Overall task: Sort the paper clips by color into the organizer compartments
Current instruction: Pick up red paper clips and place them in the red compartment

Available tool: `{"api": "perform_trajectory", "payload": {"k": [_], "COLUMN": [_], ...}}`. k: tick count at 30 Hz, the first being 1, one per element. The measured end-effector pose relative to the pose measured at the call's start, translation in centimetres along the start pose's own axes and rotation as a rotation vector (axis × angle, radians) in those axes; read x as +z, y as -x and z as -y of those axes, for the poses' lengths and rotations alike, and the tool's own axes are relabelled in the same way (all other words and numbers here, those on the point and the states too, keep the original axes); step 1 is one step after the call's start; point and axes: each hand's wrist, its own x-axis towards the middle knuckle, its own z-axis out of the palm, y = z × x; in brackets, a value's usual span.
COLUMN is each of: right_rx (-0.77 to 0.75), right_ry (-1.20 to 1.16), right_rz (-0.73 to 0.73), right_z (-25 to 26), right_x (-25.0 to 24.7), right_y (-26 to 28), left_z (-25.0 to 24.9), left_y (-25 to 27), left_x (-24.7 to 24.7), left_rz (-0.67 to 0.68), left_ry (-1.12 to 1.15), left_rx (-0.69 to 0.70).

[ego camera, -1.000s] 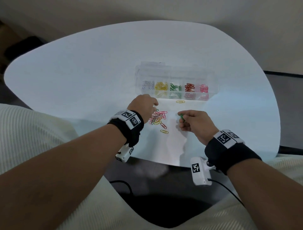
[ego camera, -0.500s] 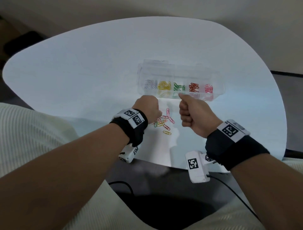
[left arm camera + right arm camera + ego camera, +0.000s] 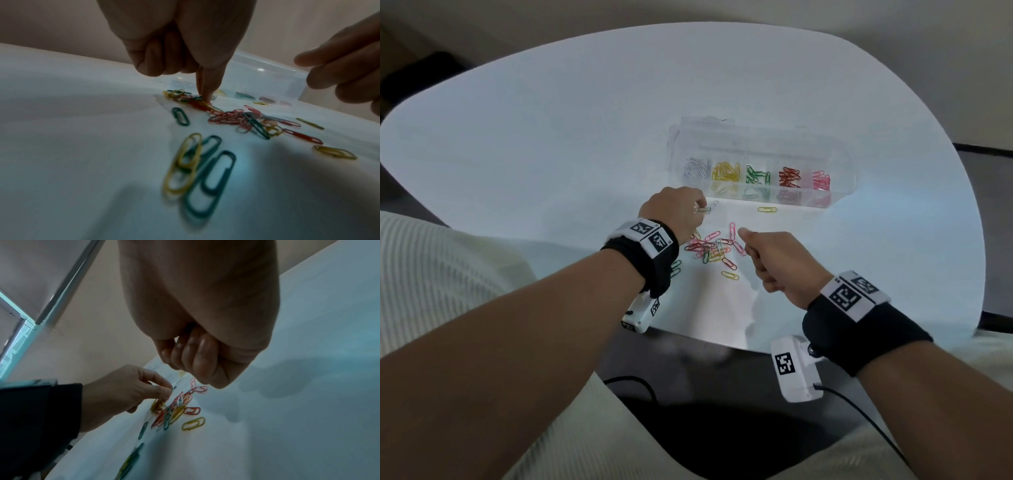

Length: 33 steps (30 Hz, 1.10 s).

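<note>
Left hand (image 3: 677,212) at far-left edge of the loose clip pile (image 3: 714,248) on the white table (image 3: 551,137), thumb and forefinger pinching a pale clip (image 3: 707,209). Right hand (image 3: 779,262) above the table just right of the pile, fingers curled, nothing visibly held. Clear organizer (image 3: 760,144) lies beyond the pile; compartments hold white, yellow, green, red, pink clips. One yellow clip (image 3: 768,209) lies just before it.

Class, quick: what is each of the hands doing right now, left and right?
Left hand: fingers pinch a white paper clip just above the table.
Right hand: fingers curled, nothing visible in them, above the loose paper clips.
</note>
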Motion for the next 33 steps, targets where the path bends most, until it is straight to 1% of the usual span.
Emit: {"api": "perform_trajectory", "payload": {"k": [2, 4, 7, 10, 13, 15, 19, 24, 27, 31, 33], "right_rx": [-0.003, -0.022, -0.040, -0.043, -0.042, -0.044, -0.052, -0.060, -0.067, -0.093, -0.113], "right_ry": [0.012, 0.013, 0.023, 0.020, 0.019, 0.020, 0.012, -0.004, -0.042, -0.171, -0.268], "right_rz": [-0.001, -0.008, -0.032, -0.034, -0.036, -0.037, -0.042, -0.042, -0.055, -0.144, -0.189], "right_z": [0.0, 0.3, 0.4, 0.1, 0.0, 0.1, 0.2, 0.2, 0.5, 1.7, 2.8], "right_x": [0.0, -0.1, -0.2, -0.3, -0.4, -0.4, -0.5, -0.6, -1.1, -2.2, -2.9], "right_y": [0.1, 0.1, 0.2, 0.4, 0.4, 0.4, 0.4, 0.2, 0.1, -0.2, -0.5], "left_z": [-0.1, -0.3, -0.4, -0.4, -0.5, -0.4, -0.5, -1.2, -1.5, -1.6, -2.0], "left_y": [-0.1, 0.1, 0.4, 0.4, 0.5, 0.5, 0.7, 1.0, 1.0, 1.2, 1.2], "left_x": [0.0, 0.0, 0.1, -0.2, -0.8, -0.9, -0.9, -0.7, -0.5, -0.6, -0.8], "left_rz": [-0.023, -0.012, 0.003, 0.008, -0.032, -0.052, -0.005, 0.057, 0.091, 0.140, 0.172], "left_ry": [-0.028, -0.046, -0.034, 0.002, 0.077, 0.064, -0.079, -0.135, -0.175, -0.237, -0.178], "left_rx": [-0.003, -0.023, -0.041, -0.030, -0.036, -0.032, -0.029, -0.073, -0.070, -0.036, -0.053]}}
